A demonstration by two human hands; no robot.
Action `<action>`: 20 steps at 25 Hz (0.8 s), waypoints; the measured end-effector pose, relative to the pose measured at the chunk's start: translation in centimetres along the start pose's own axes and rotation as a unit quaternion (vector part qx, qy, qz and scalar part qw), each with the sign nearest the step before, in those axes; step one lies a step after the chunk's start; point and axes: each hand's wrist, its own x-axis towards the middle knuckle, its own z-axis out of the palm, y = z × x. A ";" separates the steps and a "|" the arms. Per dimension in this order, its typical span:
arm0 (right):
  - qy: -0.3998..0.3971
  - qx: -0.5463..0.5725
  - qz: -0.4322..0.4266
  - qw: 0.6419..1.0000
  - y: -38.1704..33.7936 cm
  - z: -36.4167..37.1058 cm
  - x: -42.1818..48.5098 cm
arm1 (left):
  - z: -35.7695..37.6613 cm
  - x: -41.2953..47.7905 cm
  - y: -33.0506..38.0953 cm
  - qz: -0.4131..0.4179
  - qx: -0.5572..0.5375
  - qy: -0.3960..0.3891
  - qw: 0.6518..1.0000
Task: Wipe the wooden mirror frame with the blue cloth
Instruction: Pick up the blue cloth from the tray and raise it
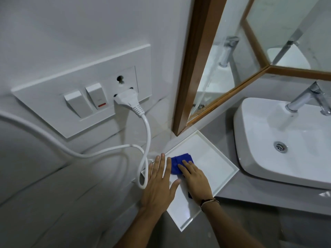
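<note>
The blue cloth (180,162) lies bunched in a white tray (213,154) under the right hand (196,181), whose fingers press flat on it without closing. The left hand (160,183) rests beside it, fingers spread and holding nothing. Beyond both hands stands the wooden mirror frame (191,68); a white power cord (146,140) hangs left of them.

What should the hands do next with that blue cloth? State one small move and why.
Probably close the right hand on the blue cloth and lift it off the white tray. The cloth lies in the tray under the right fingers, seemingly not yet gripped, while the left hand rests flat beside it. The wooden mirror frame stands above, untouched.
</note>
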 end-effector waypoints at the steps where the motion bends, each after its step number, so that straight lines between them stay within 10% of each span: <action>1: 0.023 0.016 0.010 1.000 -0.6 -0.9 -0.8 | -0.6 0.1 0.2 -0.001 -0.002 -0.001 1.000; 9: 0.305 0.075 0.049 0.948 -3.1 -15.5 -5.9 | -14.2 -0.4 5.4 0.060 -0.029 0.186 0.980; 20: 0.615 0.101 -0.112 0.774 -9.1 -53.7 -1.5 | -55.3 4.6 8.6 0.052 0.021 0.521 0.852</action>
